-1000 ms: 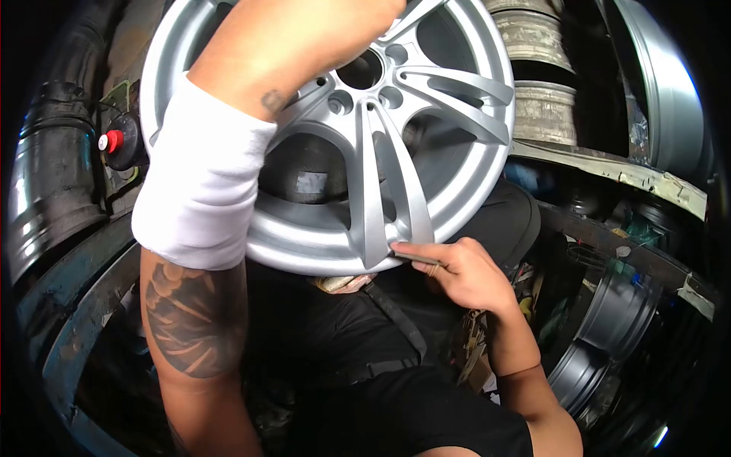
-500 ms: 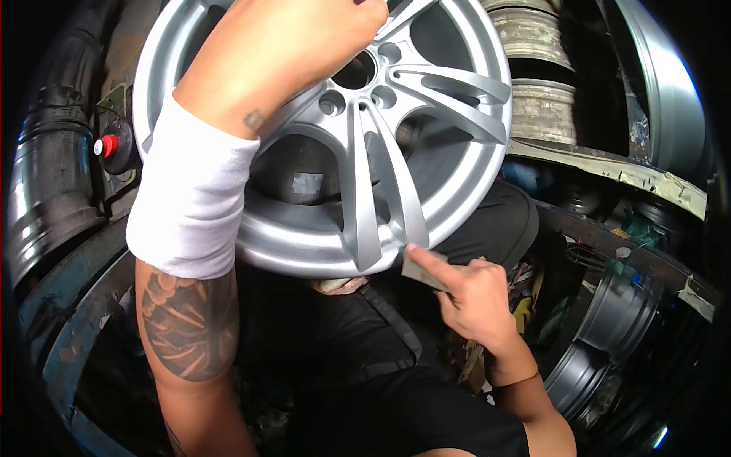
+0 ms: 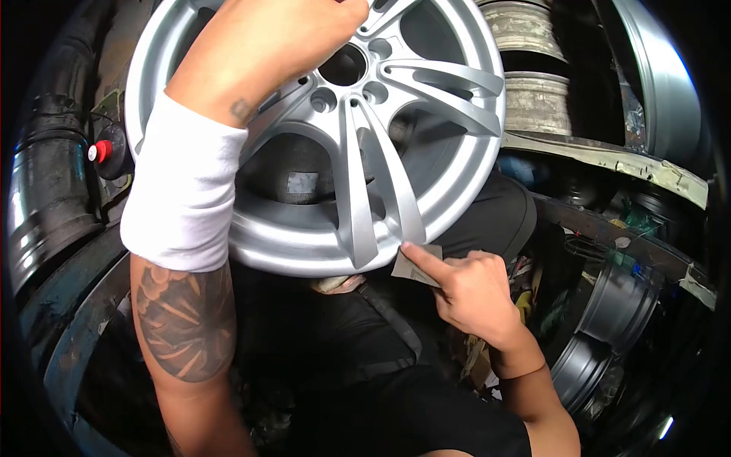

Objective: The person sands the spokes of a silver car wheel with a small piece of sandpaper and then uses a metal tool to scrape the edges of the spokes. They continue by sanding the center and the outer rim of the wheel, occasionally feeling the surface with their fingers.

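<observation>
A silver alloy wheel point(image 3: 371, 190) with paired spokes leans over the person's lap. My left hand point(image 3: 293, 34) is over the upper part of the wheel, its fingers curled in against it; the fingertips are mostly cut off by the top edge of the view. A white sleeve band point(image 3: 183, 183) wraps that forearm. At the wheel's lower lip, my right hand point(image 3: 476, 293) grips a small greyish piece of sandpaper point(image 3: 422, 261). Its index finger lies stretched over the paper, with the tip at the rim edge beside a spoke's end.
Worn, unpainted wheels point(image 3: 525, 34) are stacked on a shelf point(image 3: 609, 158) at the upper right. More grey wheels point(image 3: 620, 305) stand below it. To the left are a dark metal cylinder point(image 3: 49, 183) and a red button point(image 3: 99, 151).
The view has shifted slightly, so the wheel and both arms appear a little further left. The sandpaper has turned and more of its face shows around the right index finger.
</observation>
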### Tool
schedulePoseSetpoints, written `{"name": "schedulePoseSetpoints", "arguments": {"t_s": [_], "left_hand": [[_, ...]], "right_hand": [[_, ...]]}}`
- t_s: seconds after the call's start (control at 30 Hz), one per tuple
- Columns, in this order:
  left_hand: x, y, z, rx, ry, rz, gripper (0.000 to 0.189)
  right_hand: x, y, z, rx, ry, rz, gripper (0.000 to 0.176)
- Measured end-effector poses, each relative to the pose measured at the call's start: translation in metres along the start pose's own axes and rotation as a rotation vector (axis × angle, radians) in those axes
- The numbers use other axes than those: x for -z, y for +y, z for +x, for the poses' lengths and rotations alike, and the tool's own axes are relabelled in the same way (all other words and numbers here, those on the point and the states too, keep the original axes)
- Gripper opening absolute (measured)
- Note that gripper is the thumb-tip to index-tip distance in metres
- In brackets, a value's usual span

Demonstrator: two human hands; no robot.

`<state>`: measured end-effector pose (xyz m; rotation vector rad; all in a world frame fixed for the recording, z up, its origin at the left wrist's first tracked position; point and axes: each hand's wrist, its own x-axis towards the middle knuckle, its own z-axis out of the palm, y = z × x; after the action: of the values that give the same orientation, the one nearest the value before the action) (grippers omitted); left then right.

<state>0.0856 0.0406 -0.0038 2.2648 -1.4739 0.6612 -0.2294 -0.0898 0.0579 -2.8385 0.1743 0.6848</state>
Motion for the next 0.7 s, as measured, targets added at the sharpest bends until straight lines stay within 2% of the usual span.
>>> {"name": "schedulePoseSetpoints", "arguments": {"t_s": [0.07,0.2,0.3,0.33,0.4,0.43,0.47,0.5,0.6,0.7], "left_hand": [[-0.005,0.001,0.003,-0.001,-0.005,-0.046,0.022],[-0.007,0.000,0.002,0.012,-0.020,-0.086,0.023],[-0.009,-0.002,0.003,0.020,-0.042,-0.135,0.023],[-0.010,-0.004,0.003,0.004,-0.032,-0.130,0.023],[-0.008,-0.009,0.002,-0.103,0.035,-0.028,0.024],[-0.003,-0.012,0.001,0.037,-0.019,-0.146,0.025],[0.002,-0.013,0.000,0.175,-0.073,-0.270,0.026],[0.009,-0.009,0.002,0.307,-0.127,-0.405,0.027],[0.014,-0.001,0.007,0.339,-0.058,-0.256,0.031],[0.015,-0.005,0.001,0.359,0.000,-0.136,0.032]], "right_hand": [[-0.010,0.004,0.005,0.049,0.076,-0.004,0.073],[0.016,-0.006,-0.002,-0.031,-0.168,-0.077,0.065],[0.015,-0.010,0.008,0.053,0.053,-0.013,0.064],[0.002,-0.001,0.013,0.107,0.033,-0.018,0.063],[-0.008,-0.002,0.011,0.089,0.004,-0.044,0.063],[-0.010,-0.004,0.014,0.090,-0.009,-0.057,0.062],[-0.008,-0.007,0.017,0.091,0.036,-0.010,0.046],[-0.010,-0.010,0.018,0.086,0.064,0.014,0.039],[-0.019,-0.010,0.030,0.068,0.205,0.077,0.021],[-0.032,-0.002,0.030,0.053,0.260,0.132,0.017]]}}
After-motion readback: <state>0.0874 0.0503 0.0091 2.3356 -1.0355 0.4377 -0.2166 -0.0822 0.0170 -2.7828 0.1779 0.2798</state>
